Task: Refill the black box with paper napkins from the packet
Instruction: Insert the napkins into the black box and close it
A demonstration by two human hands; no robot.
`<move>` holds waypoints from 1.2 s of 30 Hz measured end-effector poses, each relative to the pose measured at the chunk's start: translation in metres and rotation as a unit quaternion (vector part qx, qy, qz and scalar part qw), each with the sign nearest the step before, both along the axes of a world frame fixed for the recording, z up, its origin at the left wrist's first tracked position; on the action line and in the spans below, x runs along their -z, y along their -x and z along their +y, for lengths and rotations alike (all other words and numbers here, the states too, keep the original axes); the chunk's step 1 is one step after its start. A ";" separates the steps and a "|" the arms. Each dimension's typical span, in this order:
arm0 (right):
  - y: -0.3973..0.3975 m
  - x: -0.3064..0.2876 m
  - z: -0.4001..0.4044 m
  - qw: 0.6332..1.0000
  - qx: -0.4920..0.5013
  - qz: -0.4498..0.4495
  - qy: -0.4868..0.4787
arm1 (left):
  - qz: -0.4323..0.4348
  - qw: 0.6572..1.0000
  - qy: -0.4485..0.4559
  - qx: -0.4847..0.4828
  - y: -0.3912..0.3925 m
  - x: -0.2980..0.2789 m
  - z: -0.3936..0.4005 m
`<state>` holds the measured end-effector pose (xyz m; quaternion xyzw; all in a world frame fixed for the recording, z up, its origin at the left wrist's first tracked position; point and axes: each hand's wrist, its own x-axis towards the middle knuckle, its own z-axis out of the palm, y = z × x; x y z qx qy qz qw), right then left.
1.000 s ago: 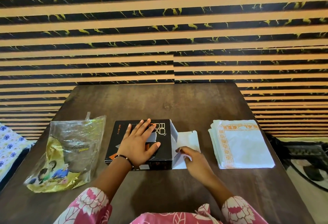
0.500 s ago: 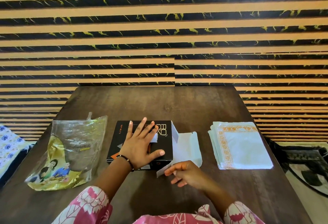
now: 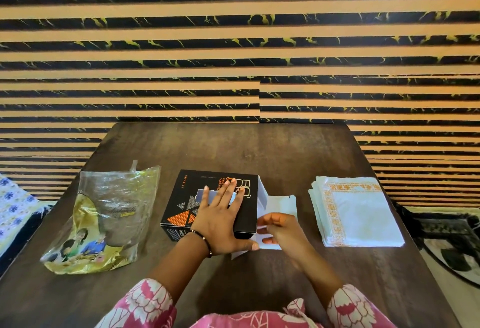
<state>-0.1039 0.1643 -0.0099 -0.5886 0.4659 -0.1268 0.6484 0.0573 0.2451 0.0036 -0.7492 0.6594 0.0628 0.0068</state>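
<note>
At mid-table, a black box (image 3: 207,203) lies under a person's flat, spread left hand (image 3: 220,226), its white end flaps (image 3: 279,204) open to the right. Her right hand (image 3: 281,231) curls loosely at those flaps; whether it grips one is unclear. Stacked napkins (image 3: 355,210) sit further right, the clear packet (image 3: 104,218) left.

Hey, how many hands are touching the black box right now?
2. The left hand lies flat on top of the black box. The right hand is at the box's open right end, fingers on its white flaps.
</note>
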 end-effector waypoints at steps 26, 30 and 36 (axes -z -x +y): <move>-0.053 -0.010 -0.055 0.999 -0.026 0.016 -0.021 | 0.014 1.000 0.023 -0.016 0.000 0.001 0.000; -0.054 -0.012 -0.053 0.999 -0.044 0.026 -0.002 | 0.014 0.999 0.027 -0.018 0.001 0.001 -0.001; -0.021 -0.015 -0.049 0.996 -0.005 0.035 0.086 | 0.006 0.999 0.046 -0.019 0.003 0.001 -0.004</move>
